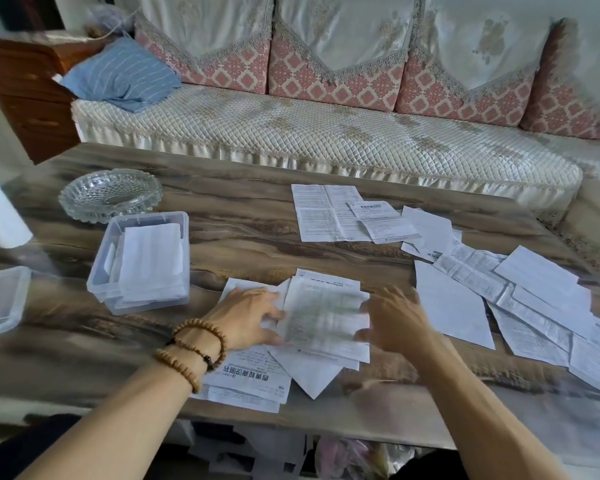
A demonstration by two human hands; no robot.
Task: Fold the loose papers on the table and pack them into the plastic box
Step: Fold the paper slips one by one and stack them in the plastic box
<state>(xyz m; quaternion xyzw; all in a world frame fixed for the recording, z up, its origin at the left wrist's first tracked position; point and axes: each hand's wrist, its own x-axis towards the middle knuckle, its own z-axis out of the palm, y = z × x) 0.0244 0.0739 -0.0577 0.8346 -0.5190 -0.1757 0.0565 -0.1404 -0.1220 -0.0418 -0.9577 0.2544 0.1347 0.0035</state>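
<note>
head view looked down on both hands at a printed sheet [326, 315] lying on top of a small heap of loose papers [257, 379] at the near edge of the table [243, 237]. the sheet lay between the two sets of fingers, its long axis running away from the person, and it was blurred, so i could not tell whether a crease was in it.

the left hand [248, 318], beads on its wrist, sat at the sheet's left edge with fingers curled onto the paper, seemingly pinching it. the right hand [394, 322] was at the right edge, fingers spread and loosely bent; too smeared to say whether they touched the paper.

the plastic box [141, 261] stood beyond and to the left of the left fingers, near but apart from the heap, already holding folded white sheets. the left hand was plainly the nearer one to it. more unfolded papers [520, 292] lay scattered out past the right fingers.

my guess: the fold would go across the sheet, then leftward to the box.
</note>
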